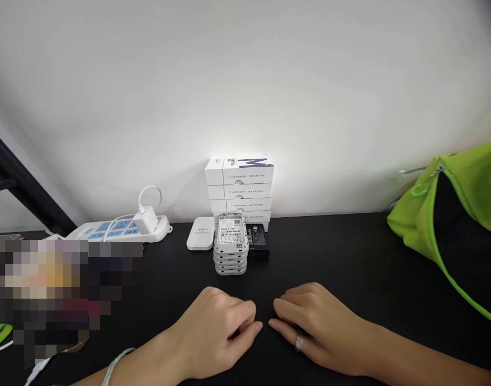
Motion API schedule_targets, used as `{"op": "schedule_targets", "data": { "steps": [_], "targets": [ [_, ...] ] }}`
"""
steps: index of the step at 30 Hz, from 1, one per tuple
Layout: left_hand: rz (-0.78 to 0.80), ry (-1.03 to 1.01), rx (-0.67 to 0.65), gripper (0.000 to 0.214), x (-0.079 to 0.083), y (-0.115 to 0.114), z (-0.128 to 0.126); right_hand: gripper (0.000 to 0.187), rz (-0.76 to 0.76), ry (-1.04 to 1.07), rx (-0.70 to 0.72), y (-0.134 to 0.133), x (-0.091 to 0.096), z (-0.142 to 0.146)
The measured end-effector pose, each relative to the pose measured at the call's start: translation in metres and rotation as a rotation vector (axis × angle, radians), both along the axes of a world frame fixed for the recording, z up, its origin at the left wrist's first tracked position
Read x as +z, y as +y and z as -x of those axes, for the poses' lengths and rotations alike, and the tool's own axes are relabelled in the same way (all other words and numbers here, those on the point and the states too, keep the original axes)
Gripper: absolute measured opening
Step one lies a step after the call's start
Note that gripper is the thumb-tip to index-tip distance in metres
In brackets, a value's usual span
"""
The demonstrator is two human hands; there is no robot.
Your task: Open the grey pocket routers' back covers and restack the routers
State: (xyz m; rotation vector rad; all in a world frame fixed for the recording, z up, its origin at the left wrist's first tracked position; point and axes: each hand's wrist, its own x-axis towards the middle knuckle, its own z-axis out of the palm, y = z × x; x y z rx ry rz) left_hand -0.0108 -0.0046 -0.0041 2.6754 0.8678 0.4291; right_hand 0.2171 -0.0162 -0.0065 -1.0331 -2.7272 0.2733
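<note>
L hand (207,335), R hand (318,329) empty on black desk (342,262), loosely curled, pinching nothing
Ahead, untouched: white device stack (230,249), black batt (257,241), white box stack (239,185)

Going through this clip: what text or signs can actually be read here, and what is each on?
"3000mAh" on the black battery
Large blue "M" on the top white box
Printed lines on the box fronts: too small to read
Barcode label on the top white device: too small to read
Label on the white flat case: too blurred to read
</note>
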Motion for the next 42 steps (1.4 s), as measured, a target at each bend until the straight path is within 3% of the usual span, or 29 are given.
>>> {"op": "schedule_targets", "data": {
  "steps": [5, 10, 14, 19, 23, 29, 33, 38, 42],
  "targets": [
    [-0.011, -0.013, -0.014, 0.031, 0.000, 0.000, 0.000, 0.029, 0.154, 0.316, -0.172, 0.009, 0.015, 0.005],
    [-0.022, -0.002, -0.007, 0.031, 0.001, -0.001, 0.001, 0.034, 0.184, 0.596, -0.299, 0.042, 0.044, 0.023],
    [-0.030, 0.009, -0.007, 0.031, 0.001, -0.001, 0.002, 0.039, 0.253, 0.665, -0.375, 0.074, 0.054, 0.040],
    [-0.029, 0.003, -0.011, 0.031, 0.000, 0.000, 0.002, 0.036, 0.303, 0.661, -0.357, 0.095, 0.049, 0.051],
    [-0.019, 0.007, -0.010, 0.030, 0.000, 0.000, 0.002, 0.027, 0.289, 0.687, -0.338, 0.085, 0.047, 0.041],
    [0.012, -0.031, 0.034, 0.034, 0.003, -0.002, 0.001, 0.030, 0.147, 0.646, -0.351, 0.035, 0.041, 0.003],
    [0.098, -0.063, 0.097, 0.041, 0.006, -0.003, -0.001, 0.028, 0.142, 0.531, -0.388, 0.011, 0.028, -0.012],
    [0.083, 0.004, 0.168, 0.050, 0.006, -0.004, -0.004, 0.028, 0.237, 0.408, -0.367, 0.002, 0.010, -0.007],
    [0.084, 0.032, 0.167, 0.045, 0.005, -0.003, -0.005, 0.023, 0.297, 0.273, -0.374, 0.009, 0.014, 0.000]
  ]
}}
